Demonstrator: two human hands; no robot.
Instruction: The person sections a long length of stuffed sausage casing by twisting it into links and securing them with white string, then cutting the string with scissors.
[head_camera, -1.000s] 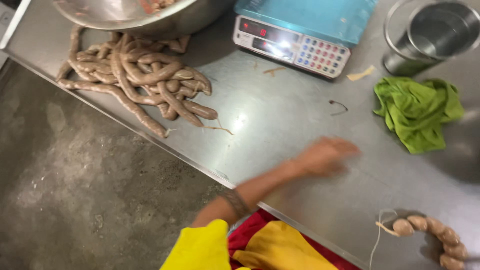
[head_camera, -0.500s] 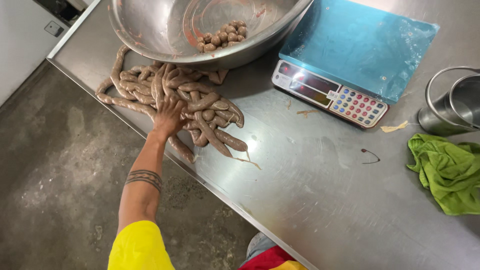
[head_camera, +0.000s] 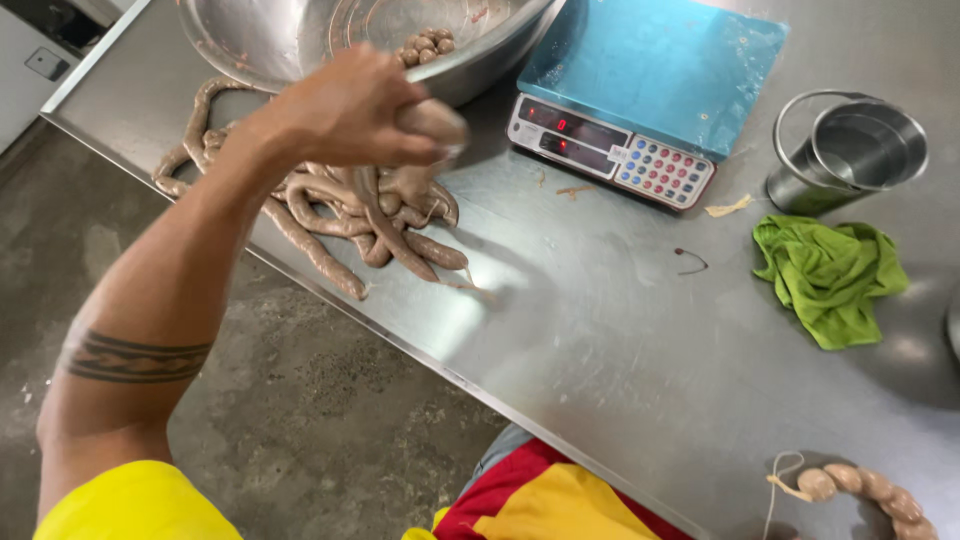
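Currently the sausage rope (head_camera: 375, 215) lies in a loose heap on the steel table (head_camera: 600, 340), just in front of the large metal bowl (head_camera: 300, 40), with several loops trailing toward the table's near edge. One end of it rises into the left hand (head_camera: 350, 110), which is closed around a raised length of casing; the fingers wrap it fully.

Judged from its look, the rope is soft, limp and moist, so it probably sags under its own weight and slides easily on steel. The casing appears thin and liable to tear if pinched or pulled sharply. A broad, wrapped hold on a filled section, as seen now, seems safer than a fingertip pinch.

The right hand is not in view.

Beyond the heap stand a blue-topped digital scale (head_camera: 650, 70), a steel cup (head_camera: 850, 150) and a green cloth (head_camera: 825, 275). A short tied link of sausage (head_camera: 865, 490) lies well apart at the near right corner.
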